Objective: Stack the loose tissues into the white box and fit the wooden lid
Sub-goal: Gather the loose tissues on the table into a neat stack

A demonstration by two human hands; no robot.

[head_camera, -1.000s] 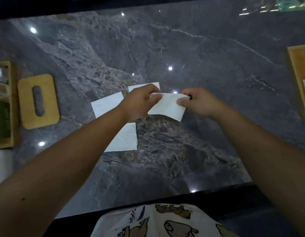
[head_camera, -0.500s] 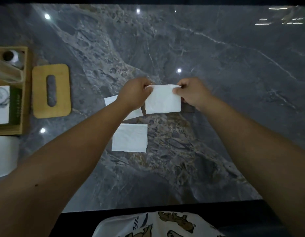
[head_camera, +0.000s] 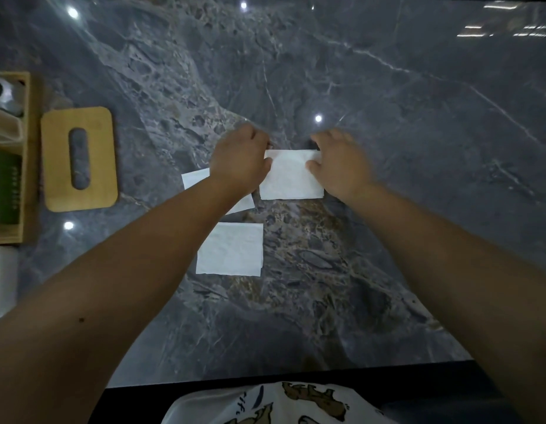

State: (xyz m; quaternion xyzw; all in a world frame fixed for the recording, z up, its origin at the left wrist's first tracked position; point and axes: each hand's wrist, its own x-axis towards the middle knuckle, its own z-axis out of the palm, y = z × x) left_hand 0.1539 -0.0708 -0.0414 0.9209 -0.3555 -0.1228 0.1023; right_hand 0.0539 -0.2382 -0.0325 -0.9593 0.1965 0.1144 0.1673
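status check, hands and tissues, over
Left hand and right hand on folded white tissue, grip unclear. Two more white tissues loose. Slotted wooden lid untouched, nothing blocking.

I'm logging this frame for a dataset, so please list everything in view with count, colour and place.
Folded paper tissues: three, white, table centre; one between both hands, one nearer the person, one partly under the left arm.
Slotted wooden lid: one, tan, left, flat.
Wooden tray: one, tan, left edge, holding unclear items.
Marble table: one, grey.
Printed shirt: white, bottom.
Left hand, right hand: on the tissue's side edges.
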